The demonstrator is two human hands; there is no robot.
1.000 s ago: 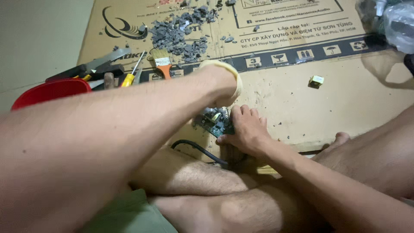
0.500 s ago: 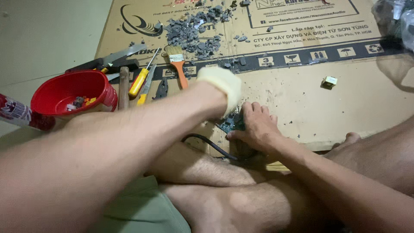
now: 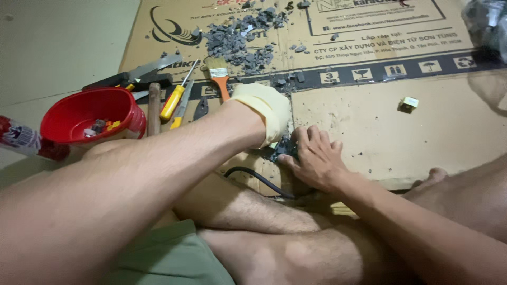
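Person sits cross-legged on flattened cardboard (image 3: 369,121). Right hand (image 3: 317,158), bare, fingers curled down, pins a small dark circuit piece (image 3: 285,148) to the cardboard, apparently to steady it. Left hand (image 3: 262,113), in a pale yellow glove, meets the same piece; its grip is hidden, cannot tell. A black cable (image 3: 253,177) runs beneath. Red bowl (image 3: 90,113), screwdrivers (image 3: 174,100), brush (image 3: 219,74) and grey debris (image 3: 243,39) lie beyond.

Red bowl (image 3: 79,113), pale yellow glove (image 3: 264,111), orange-handled brush (image 3: 219,76).
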